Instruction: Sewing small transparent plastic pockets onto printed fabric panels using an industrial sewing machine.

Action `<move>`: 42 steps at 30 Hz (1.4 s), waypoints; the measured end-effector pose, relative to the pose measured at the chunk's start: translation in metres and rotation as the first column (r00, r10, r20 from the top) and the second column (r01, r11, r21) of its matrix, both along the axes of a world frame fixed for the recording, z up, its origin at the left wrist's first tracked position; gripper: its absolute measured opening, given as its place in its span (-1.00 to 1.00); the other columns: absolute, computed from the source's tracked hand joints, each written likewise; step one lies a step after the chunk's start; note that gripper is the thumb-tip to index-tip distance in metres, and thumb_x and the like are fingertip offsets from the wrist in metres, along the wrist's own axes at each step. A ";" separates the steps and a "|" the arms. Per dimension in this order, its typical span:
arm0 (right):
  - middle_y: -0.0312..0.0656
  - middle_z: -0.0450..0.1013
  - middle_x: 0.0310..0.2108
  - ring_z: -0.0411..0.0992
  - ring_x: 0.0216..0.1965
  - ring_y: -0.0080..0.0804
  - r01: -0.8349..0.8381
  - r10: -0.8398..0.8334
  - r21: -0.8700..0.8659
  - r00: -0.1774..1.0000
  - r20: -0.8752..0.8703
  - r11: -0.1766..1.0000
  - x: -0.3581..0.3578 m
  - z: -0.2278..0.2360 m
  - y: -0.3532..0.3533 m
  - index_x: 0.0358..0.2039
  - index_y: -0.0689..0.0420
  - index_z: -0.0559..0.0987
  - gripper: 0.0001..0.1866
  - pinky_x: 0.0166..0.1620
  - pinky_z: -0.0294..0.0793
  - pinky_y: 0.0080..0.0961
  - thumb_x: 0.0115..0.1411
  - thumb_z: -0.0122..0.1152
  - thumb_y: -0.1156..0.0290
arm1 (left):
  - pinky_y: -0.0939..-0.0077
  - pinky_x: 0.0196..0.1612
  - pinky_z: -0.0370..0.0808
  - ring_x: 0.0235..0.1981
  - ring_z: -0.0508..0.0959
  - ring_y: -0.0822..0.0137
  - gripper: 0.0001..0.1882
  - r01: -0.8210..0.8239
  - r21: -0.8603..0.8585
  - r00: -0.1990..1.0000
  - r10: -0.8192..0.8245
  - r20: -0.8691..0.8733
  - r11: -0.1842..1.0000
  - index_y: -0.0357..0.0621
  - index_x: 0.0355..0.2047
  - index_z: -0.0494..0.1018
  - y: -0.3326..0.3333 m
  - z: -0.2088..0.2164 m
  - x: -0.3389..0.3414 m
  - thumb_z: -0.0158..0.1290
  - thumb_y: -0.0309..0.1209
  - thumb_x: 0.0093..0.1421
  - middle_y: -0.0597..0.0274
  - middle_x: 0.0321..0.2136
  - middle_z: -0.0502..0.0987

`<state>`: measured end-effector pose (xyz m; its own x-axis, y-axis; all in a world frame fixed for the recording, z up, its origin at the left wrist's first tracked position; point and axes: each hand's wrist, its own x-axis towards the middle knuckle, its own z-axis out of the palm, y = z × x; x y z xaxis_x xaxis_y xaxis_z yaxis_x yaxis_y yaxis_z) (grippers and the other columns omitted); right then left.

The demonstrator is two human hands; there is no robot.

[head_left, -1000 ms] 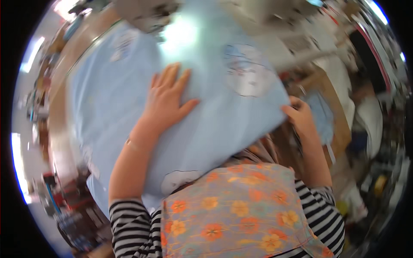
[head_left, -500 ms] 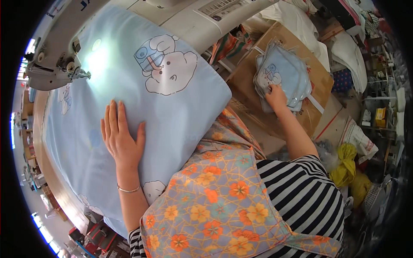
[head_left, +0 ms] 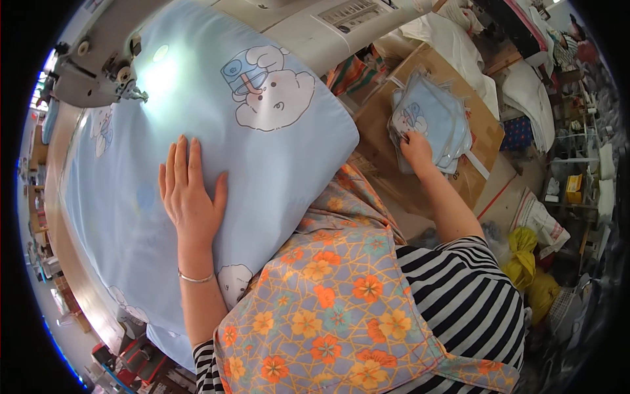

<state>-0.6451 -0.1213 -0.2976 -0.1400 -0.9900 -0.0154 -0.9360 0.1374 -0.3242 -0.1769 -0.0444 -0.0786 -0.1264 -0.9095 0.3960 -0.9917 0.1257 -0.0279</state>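
My left hand (head_left: 192, 197) lies flat, fingers stretched out, on a large light-blue cloth (head_left: 262, 177) printed with cartoon bears. Most of the cloth rests on the sewing table, and its near edge hangs towards my lap. Ahead of that hand is the sewing machine head (head_left: 98, 59), its lamp lighting the cloth beside the needle area. Off to the right, my right hand (head_left: 416, 150) is closed at the near-left edge of a pile of clear-edged, light-blue printed pieces (head_left: 436, 118), its fingers pinching that edge. How many pieces it grips is hidden.
The pile lies on a brown cardboard box (head_left: 489, 131). White fabric (head_left: 449, 43) heaps behind it. A yellow plastic bag (head_left: 522, 256) and a white sack (head_left: 541, 220) are at the right, near a cluttered shelf (head_left: 574, 187). My floral apron (head_left: 321, 315) covers my lap.
My view has shifted slightly. My left hand stays flat on the cloth, and my right hand remains at the pile's edge, its fingers a little further left on it.
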 end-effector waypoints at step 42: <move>-0.19 0.55 -0.19 0.50 -0.35 -0.52 -0.602 0.860 -0.617 0.302 0.412 0.507 0.369 0.247 -0.022 -0.17 0.19 0.58 -0.81 -0.31 0.43 -0.64 0.21 0.14 0.63 | 0.43 -0.37 0.44 -0.51 0.50 0.31 -0.83 -0.056 0.143 0.478 0.152 -0.865 0.988 -0.28 -0.36 0.56 -0.032 0.040 0.071 0.09 -0.40 0.15 0.13 -0.52 0.54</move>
